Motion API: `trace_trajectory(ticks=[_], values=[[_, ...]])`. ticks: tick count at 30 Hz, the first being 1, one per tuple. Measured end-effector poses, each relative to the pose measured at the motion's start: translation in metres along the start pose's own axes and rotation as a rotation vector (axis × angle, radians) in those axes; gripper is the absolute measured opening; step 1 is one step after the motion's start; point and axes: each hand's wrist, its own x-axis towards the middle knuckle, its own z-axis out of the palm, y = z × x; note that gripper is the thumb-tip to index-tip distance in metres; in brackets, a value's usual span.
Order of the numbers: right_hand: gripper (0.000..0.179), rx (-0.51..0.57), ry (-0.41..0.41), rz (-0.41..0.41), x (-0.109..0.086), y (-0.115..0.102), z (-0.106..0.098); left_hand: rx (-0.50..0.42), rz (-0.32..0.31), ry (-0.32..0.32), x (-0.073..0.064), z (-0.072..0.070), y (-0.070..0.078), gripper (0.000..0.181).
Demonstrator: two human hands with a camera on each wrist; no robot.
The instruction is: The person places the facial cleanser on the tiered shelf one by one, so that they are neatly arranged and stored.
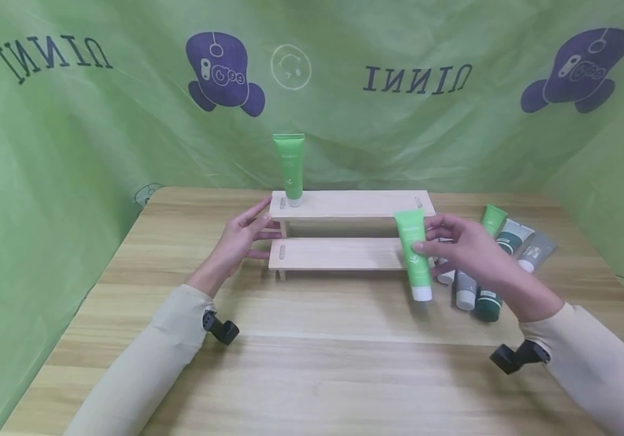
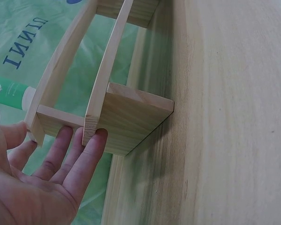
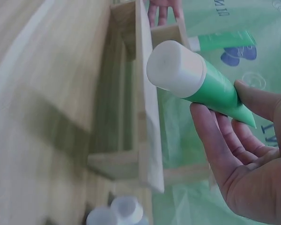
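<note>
My right hand (image 1: pixel 472 249) pinches a green squeeze tube (image 1: pixel 413 248) between thumb and fingers, white cap down, in front of the right end of a two-step wooden stand (image 1: pixel 345 254). In the right wrist view the tube's white cap (image 3: pixel 175 69) points toward the camera. Another green squeeze tube (image 1: pixel 291 166) stands upright on its cap at the left of the stand's upper board. My left hand (image 1: pixel 238 242) rests against the stand's left end. In the left wrist view its thumb touches the upper board's end, and its fairly straight fingers (image 2: pixel 86 166) touch the side and lower board.
Right of the stand lies a group of tubes: a green one (image 1: pixel 493 219), grey ones (image 1: pixel 538 249) and dark green ones (image 1: pixel 488 306), partly behind my right hand. A green printed curtain (image 1: pixel 334 133) hangs behind the wooden table (image 1: pixel 312 369).
</note>
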Motion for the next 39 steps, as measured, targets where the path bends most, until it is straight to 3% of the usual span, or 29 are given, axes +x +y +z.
trace_trajectory(ticks=[6,13,20,31,39], values=[[0.055,0.09,-0.002,-0.019,0.017,-0.016,0.014,0.0,-0.002,-0.002,-0.001,0.0,0.001,0.05],[0.049,0.156,-0.006,-0.095,0.036,-0.037,0.026,0.004,0.0,0.002,-0.001,0.0,0.002,0.049],[0.043,0.279,0.045,-0.127,0.056,-0.052,0.032,-0.018,-0.007,0.0,-0.001,0.002,0.002,0.05],[0.041,0.34,0.117,-0.237,0.081,-0.076,0.04,-0.011,-0.001,-0.001,-0.001,0.003,0.001,0.05],[0.041,0.418,0.163,-0.323,0.095,-0.086,0.054,-0.009,-0.011,0.036,-0.001,0.005,0.001,0.051]])
